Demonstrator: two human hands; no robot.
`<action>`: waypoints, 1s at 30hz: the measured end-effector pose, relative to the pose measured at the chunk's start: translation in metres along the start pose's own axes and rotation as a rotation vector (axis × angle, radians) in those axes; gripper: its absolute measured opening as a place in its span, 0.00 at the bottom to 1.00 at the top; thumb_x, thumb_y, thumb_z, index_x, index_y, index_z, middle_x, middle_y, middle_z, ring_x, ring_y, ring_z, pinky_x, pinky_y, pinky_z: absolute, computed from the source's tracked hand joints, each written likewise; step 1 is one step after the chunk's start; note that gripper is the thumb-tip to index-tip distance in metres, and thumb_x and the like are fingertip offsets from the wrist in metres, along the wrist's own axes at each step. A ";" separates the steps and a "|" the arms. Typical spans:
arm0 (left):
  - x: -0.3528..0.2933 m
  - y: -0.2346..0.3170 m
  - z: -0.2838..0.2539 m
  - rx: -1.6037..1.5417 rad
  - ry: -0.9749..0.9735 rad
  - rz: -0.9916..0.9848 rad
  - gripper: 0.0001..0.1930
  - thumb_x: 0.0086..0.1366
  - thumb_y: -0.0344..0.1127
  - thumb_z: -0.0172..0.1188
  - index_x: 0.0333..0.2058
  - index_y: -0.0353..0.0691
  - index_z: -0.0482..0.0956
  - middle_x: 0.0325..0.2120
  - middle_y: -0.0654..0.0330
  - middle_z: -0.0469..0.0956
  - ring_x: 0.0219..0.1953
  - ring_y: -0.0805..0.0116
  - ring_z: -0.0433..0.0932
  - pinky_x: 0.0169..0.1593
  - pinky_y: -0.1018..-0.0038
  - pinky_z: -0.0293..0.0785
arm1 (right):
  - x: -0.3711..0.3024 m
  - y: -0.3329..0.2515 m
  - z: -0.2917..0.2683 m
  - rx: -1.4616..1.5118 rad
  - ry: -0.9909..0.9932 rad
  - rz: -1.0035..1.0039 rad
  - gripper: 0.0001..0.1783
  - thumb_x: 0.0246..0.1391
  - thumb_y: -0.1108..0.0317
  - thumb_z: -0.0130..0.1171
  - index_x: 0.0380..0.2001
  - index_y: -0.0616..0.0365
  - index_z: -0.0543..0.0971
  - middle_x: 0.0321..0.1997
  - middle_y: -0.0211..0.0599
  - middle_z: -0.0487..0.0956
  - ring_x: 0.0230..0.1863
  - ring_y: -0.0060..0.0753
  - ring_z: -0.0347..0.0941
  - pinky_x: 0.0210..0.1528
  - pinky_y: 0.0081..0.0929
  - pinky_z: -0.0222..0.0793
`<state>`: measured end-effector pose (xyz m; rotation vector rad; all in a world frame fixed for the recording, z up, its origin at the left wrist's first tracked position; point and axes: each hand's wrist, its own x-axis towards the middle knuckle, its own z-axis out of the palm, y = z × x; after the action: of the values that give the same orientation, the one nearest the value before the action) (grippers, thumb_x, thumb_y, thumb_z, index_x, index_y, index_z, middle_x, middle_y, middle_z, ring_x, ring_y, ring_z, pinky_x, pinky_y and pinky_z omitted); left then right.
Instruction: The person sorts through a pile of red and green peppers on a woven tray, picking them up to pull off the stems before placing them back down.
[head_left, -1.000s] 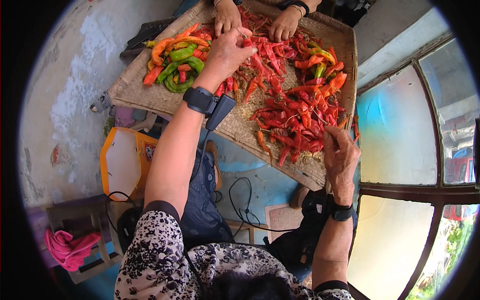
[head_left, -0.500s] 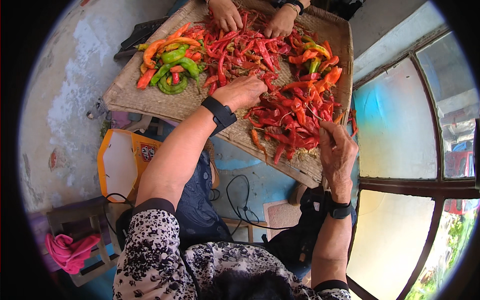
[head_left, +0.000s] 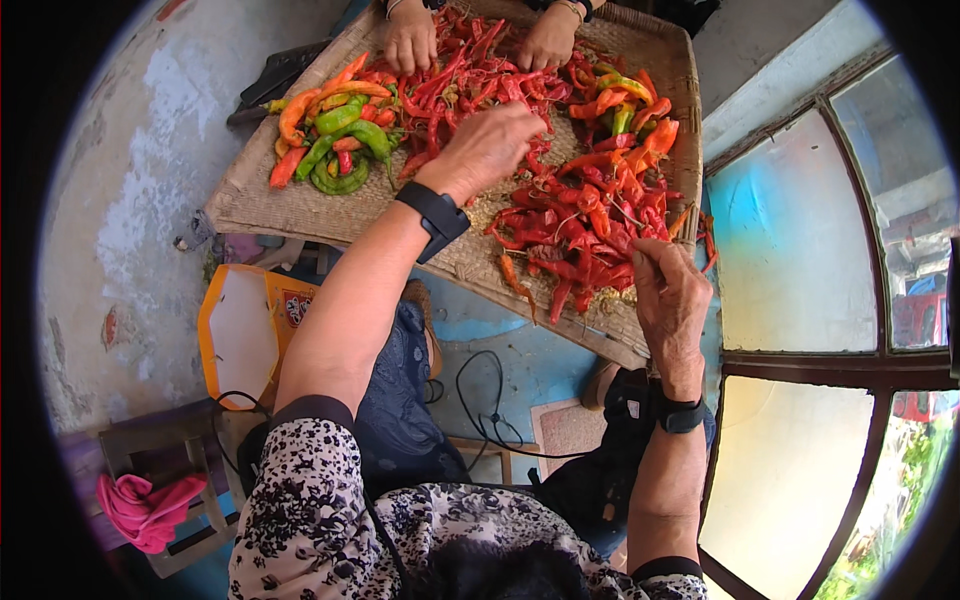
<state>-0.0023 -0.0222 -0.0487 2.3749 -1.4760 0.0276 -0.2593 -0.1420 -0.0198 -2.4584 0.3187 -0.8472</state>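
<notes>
A heap of red chili peppers point(head_left: 465, 85) covers the upper middle of a woven tray point(head_left: 270, 215). Over its near side is my left hand point(head_left: 490, 150), fingers curled down and closed; whatever they hold is hidden. My right hand point(head_left: 672, 290) pinches thumb and finger together at the right edge of a nearer pile of red chilies point(head_left: 580, 235). What lies in that pinch is too small to tell. Green chilies point(head_left: 345, 155) and orange chilies point(head_left: 292, 120) form a group at the left. More orange and yellow-green chilies point(head_left: 625, 105) lie at the upper right.
Another person's two hands point(head_left: 410, 38) point(head_left: 549, 38) reach into the heap from the far side. Windows point(head_left: 790, 240) stand close on the right, a plaster wall point(head_left: 130, 180) on the left. Below are a yellow-orange box point(head_left: 240, 335), a black cable point(head_left: 495, 415) and a pink cloth point(head_left: 150, 508).
My left hand has moved up and slightly right, farther over the red heap. My right hand stays nearly in place. The other person's hands have shifted slightly left.
</notes>
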 end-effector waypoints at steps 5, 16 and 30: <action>-0.009 0.012 0.029 0.014 -0.045 0.068 0.12 0.58 0.21 0.53 0.41 0.37 0.75 0.40 0.54 0.75 0.45 0.53 0.75 0.44 0.59 0.74 | 0.000 -0.002 0.006 -0.004 -0.013 -0.002 0.05 0.53 0.76 0.60 0.35 0.60 0.80 0.30 0.45 0.79 0.28 0.44 0.76 0.30 0.31 0.71; -0.026 -0.015 -0.031 -0.181 0.202 -0.009 0.11 0.60 0.33 0.55 0.40 0.36 0.77 0.34 0.52 0.79 0.37 0.53 0.78 0.42 0.61 0.73 | 0.003 -0.006 0.004 -0.006 0.000 -0.021 0.07 0.51 0.78 0.61 0.35 0.61 0.80 0.29 0.45 0.79 0.29 0.45 0.77 0.31 0.32 0.71; -0.011 0.000 -0.009 -0.037 0.107 -0.123 0.08 0.58 0.30 0.61 0.34 0.33 0.74 0.32 0.54 0.73 0.34 0.55 0.75 0.39 0.62 0.76 | 0.002 -0.004 0.005 -0.012 -0.047 0.020 0.06 0.52 0.77 0.60 0.35 0.61 0.79 0.31 0.46 0.79 0.32 0.47 0.78 0.33 0.34 0.72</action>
<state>-0.0055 -0.0100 -0.0426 2.3907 -1.2701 0.0948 -0.2543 -0.1377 -0.0197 -2.4777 0.3324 -0.7802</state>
